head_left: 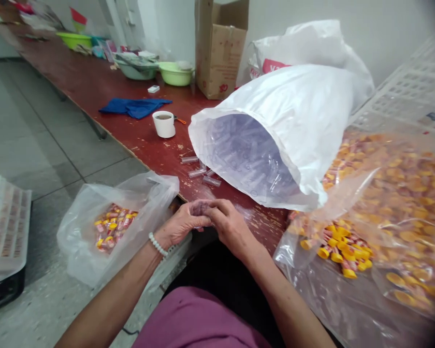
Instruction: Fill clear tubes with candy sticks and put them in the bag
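Hands (206,217) closed around small clear pieces, white sack (293,111) of tubes ahead, cup (164,126) beyond

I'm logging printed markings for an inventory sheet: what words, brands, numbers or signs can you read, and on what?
No text reads clearly enough to quote.
Rear white sack: red-backed and red lettering, too blurred and partly hidden.
Cardboard box: red and faint printing, too small.
White crate: small dark label, illegible.
Yellow-capped pieces: red-and-white patterning, too small to read.
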{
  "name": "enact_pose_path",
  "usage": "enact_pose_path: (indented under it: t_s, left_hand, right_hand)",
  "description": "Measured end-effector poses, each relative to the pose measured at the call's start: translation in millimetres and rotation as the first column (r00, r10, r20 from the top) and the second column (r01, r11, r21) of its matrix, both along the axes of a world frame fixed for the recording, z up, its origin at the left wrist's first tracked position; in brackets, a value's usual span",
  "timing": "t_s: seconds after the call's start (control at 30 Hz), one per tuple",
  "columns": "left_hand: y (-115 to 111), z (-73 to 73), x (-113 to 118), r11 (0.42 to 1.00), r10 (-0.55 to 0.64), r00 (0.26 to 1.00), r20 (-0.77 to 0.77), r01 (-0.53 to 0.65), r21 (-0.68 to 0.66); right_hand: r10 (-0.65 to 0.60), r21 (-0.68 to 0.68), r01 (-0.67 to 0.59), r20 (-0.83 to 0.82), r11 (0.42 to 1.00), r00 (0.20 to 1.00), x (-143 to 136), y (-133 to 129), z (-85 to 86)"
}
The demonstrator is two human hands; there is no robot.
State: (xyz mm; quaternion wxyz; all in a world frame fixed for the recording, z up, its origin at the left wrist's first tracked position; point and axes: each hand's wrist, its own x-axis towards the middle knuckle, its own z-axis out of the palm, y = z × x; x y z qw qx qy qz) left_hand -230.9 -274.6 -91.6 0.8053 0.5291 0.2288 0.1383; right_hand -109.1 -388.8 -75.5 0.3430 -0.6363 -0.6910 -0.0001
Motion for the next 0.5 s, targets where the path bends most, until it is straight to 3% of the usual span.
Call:
enact_pose_path:
  t_s: [0.2, 0.3, 0.37, 0.43, 0.5]
  left_hand:
    - [-24, -6.4, 9, 0.996, -0.092, 0.995, 0.044, 0.092, 0.010]
    - [-39, -6.5, 17, 0.985, -0.173, 0.984, 0.040, 0.174, -0.014]
    - [-50, -5.4, 23, 0.980, -0.197, 0.980, -0.005, 0.197, -0.026]
    - [-62, -4.9, 29, 0.981, -0.193, 0.980, -0.058, 0.191, -0.030]
    - [-74, -4.8, 32, 0.983, -0.184, 0.979, -0.086, 0.183, -0.023]
  right_hand:
    - [-0.042, -0.154, 0.039, -0.017, 0.987, 0.999, -16, -19, 16.9]
    - [-0.047, -0.057, 0.046, -0.030, 0.997, 0.998, -14, -45, 19.5]
    - [-0.176, 0.058, 0.181, -0.075, 0.982, 0.981, -8, -75, 16.3]
    - [-0.405, 0.122, 0.422, -0.144, 0.898, 0.903, 5, -115, 8.1]
    - [-0.652, 0.121, 0.671, -0.166, 0.731, 0.740, 24, -158, -4.2]
